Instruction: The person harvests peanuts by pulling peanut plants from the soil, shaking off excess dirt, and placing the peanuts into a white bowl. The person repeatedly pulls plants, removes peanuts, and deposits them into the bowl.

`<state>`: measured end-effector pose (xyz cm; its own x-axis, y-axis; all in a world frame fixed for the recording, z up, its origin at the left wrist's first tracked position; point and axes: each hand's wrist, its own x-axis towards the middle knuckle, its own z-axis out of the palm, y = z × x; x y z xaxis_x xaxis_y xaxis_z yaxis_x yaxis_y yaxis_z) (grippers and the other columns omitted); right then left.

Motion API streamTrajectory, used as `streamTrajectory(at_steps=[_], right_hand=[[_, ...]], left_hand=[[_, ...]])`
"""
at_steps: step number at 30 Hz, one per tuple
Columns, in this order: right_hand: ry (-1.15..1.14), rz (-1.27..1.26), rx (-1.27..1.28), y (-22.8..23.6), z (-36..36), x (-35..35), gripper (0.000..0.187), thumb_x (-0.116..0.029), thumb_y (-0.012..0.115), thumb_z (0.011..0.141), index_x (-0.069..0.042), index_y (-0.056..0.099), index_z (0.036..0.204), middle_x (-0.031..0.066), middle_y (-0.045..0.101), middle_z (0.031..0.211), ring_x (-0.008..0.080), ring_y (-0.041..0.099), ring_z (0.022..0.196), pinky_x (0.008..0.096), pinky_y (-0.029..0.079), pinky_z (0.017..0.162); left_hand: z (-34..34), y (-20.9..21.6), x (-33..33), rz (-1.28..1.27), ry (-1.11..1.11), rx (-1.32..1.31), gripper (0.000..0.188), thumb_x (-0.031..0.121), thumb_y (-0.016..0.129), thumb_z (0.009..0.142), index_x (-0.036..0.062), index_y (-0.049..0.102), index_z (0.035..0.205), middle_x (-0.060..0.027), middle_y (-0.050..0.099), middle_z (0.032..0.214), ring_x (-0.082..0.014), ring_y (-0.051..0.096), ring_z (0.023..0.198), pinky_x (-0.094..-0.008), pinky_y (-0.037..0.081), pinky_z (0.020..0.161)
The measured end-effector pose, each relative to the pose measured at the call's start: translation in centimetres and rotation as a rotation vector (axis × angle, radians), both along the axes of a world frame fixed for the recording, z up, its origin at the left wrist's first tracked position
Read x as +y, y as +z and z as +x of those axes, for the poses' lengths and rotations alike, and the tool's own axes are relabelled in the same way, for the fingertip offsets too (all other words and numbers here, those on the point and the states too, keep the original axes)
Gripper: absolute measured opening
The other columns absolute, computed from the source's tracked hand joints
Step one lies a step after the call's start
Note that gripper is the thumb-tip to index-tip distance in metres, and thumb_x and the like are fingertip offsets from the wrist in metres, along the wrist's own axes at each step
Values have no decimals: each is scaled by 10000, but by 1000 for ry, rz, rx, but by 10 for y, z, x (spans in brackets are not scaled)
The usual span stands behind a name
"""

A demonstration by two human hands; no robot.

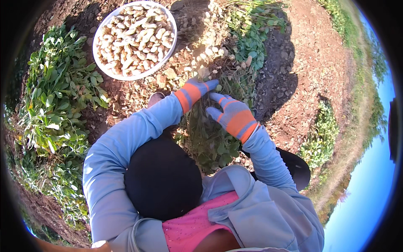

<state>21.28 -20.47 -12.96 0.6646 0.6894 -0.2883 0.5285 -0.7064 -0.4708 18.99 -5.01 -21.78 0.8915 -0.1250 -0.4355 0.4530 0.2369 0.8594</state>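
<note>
My left hand, in a grey and orange glove, is closed around the stems of an uprooted peanut plant. Its leaves hang toward me between my legs, and roots with pale pods lie beyond the hand. Just to the right, my right hand, gloved alike, is over the same stems with its thumb and fingers apart. Nothing shows in its grasp, though some fingertips are partly hidden. Ahead on the left stands a white tub heaped with unshelled peanuts.
More uprooted peanut plants with pods lie ahead of my hands. Leafy green plants form a row at the left, and a smaller clump grows at the right. Stony reddish soil surrounds them. A dark rounded knee is below my left forearm.
</note>
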Motion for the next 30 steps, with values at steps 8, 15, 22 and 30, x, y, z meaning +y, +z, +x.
streamTrajectory(at_steps=[8, 15, 22, 30], right_hand=[[-329, -61, 425, -15, 79, -35, 520, -232, 658, 786, 14, 460, 1200, 131, 604, 1029, 172, 593, 869, 287, 474, 752], [-201, 279, 723, -28, 33, 13, 551, -239, 676, 768, -19, 450, 1221, 113, 553, 1129, 165, 533, 997, 285, 425, 862], [-479, 416, 917, -39, 41, 0, 740, -151, 698, 739, 47, 274, 1313, 99, 617, 971, 128, 594, 829, 252, 490, 708], [-467, 324, 811, -66, 44, -11, 512, -245, 633, 794, 11, 441, 1193, 24, 617, 1028, 96, 571, 923, 227, 413, 875]], left_hand=[[-18, -25, -4, -13, 6, -199, 409, 178, 557, 823, 41, 488, 1202, -114, 597, 1064, -210, 585, 911, -308, 465, 817], [-15, -43, -9, -69, -158, -325, 436, 249, 488, 887, 25, 406, 1252, -149, 558, 1112, -240, 566, 982, -326, 452, 865], [-29, -22, 3, 0, -300, -360, 577, 364, 494, 891, -16, 316, 1289, -186, 506, 1167, -259, 521, 1058, -339, 420, 902], [-27, 0, 37, 142, -465, 68, 678, 547, 418, 870, 15, 367, 1288, -110, 553, 1109, -163, 528, 987, -306, 457, 806]])
